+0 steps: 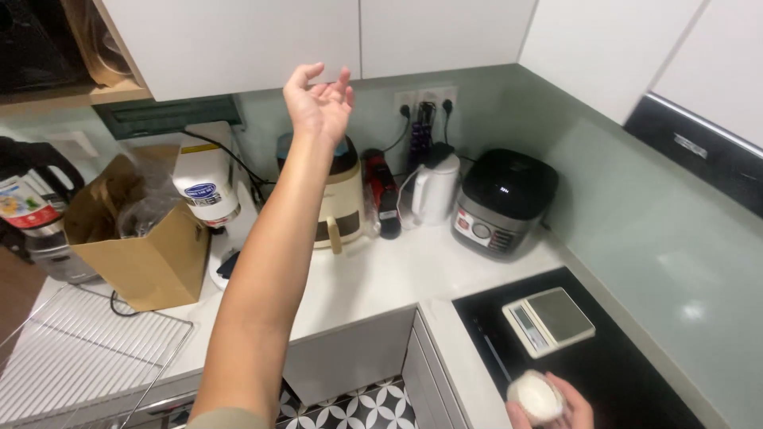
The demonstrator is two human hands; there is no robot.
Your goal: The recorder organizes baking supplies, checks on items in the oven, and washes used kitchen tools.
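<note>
White corner worktop (pixel 381 278), black hob at right: low over the hob's near edge, the right hand (pixel 556 405) cups a small white round container (pixel 535 396), just below the kitchen scale (pixel 548 319). Well apart, the left hand (pixel 319 99) is raised open and empty toward the upper cabinet (pixel 238 40).

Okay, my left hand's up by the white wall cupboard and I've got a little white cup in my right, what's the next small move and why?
Probably hook the left hand under the bottom edge of the wall cupboard door and pull it open: the open fingers are almost at that edge, and no handle shows. Keep the small white cup level in the right hand, low beside the kitchen scale.
</note>
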